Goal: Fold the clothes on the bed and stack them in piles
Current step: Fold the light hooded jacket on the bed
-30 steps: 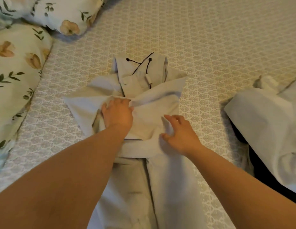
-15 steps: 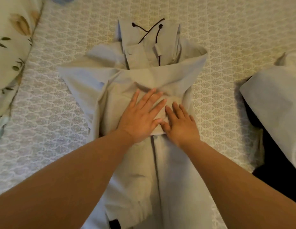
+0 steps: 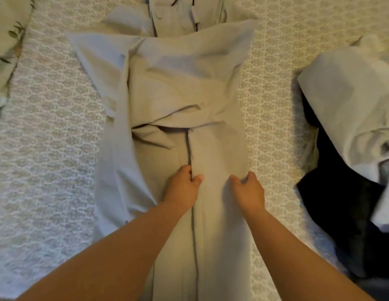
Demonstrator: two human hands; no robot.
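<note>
A pale beige jacket (image 3: 180,83) lies lengthwise on the bed, its sleeves folded across the chest and its hood end at the top edge of the view. My left hand (image 3: 182,187) pinches the jacket's front edge along the dark centre seam, fingers curled under the cloth. My right hand (image 3: 246,192) grips the jacket's right side edge, thumb on top and fingers tucked under. Both hands hold the lower body of the garment, roughly level with each other.
The bed cover (image 3: 54,148) has a pale lattice pattern. At the right lies a heap of clothes: a light grey garment (image 3: 350,101) over a black one (image 3: 341,203). A floral pillow (image 3: 6,35) sits at the upper left.
Both hands left the folded sleeves, slid down toward me and went from pressing flat to gripping the jacket's lower part. The view has tilted downward, so the hood is nearly out of frame.
</note>
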